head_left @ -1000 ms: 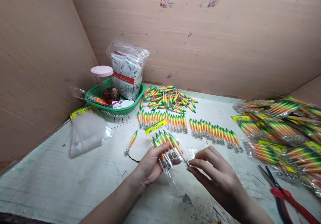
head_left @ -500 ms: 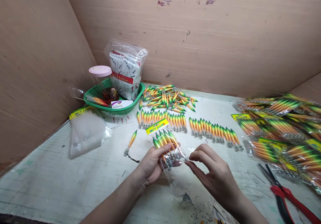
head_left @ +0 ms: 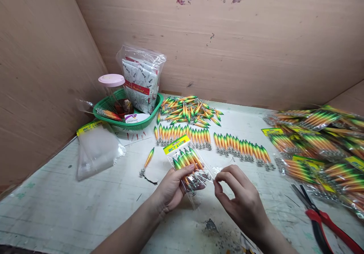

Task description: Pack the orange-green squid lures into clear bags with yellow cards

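Note:
My left hand (head_left: 173,189) is closed around a clear plastic bag (head_left: 189,163) with a yellow "BCT LURE" header, thumb across its front. Inside lie several green, yellow and orange squid lures (head_left: 184,161), their hooked ends toward me. Just right of the bag, my right hand (head_left: 240,199) has thumb and index finger pinched together by the bag's edge; whatever is between them is too small or transparent to make out. A single lure (head_left: 148,162) rests on the table left of the bag, near a short black strand.
Behind the bag are lure rows (head_left: 241,147) and a lure pile (head_left: 189,112). Filled bags (head_left: 318,151) and red-handled pliers (head_left: 318,212) lie right. At left are flat unfilled bags (head_left: 98,149) and a green basket (head_left: 142,124) holding a lidded jar and packets (head_left: 140,81).
The bag's clear lower end hangs less far down than before. My right fingertips have moved slightly right, away from the lure hooks, and curl more. My left hand keeps its hold.

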{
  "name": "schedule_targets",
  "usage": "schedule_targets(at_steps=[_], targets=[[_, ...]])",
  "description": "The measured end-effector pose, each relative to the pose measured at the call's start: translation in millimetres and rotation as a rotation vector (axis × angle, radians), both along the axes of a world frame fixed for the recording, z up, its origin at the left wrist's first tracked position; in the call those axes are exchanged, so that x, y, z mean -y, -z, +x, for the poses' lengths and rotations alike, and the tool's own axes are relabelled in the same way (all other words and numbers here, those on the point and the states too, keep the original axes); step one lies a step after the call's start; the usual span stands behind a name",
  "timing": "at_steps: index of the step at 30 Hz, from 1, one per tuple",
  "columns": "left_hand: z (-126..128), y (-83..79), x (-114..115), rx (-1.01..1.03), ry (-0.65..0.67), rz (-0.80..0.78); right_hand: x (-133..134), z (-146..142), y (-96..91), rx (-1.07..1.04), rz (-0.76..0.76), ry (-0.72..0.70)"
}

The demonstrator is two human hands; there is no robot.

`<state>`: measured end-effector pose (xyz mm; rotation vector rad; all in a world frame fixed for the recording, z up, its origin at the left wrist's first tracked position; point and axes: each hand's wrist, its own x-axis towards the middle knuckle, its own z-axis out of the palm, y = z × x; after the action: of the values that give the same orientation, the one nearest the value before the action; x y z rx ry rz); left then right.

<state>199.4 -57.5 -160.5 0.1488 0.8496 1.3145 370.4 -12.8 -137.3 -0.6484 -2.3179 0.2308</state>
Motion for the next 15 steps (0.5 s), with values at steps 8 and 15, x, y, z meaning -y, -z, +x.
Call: schedule_targets(at_steps=[8, 15], targets=[[0.2, -0.3, 1.8, -0.027, 0.057, 0.025, -1.7, 3.8, 2.7, 0.026, -0.148, -0.104], [-5.9, 5.9, -4.6, -0.362, 0.35, 0.023, 1.2, 7.5, 23.6, 0.071, -0.035, -0.109]])
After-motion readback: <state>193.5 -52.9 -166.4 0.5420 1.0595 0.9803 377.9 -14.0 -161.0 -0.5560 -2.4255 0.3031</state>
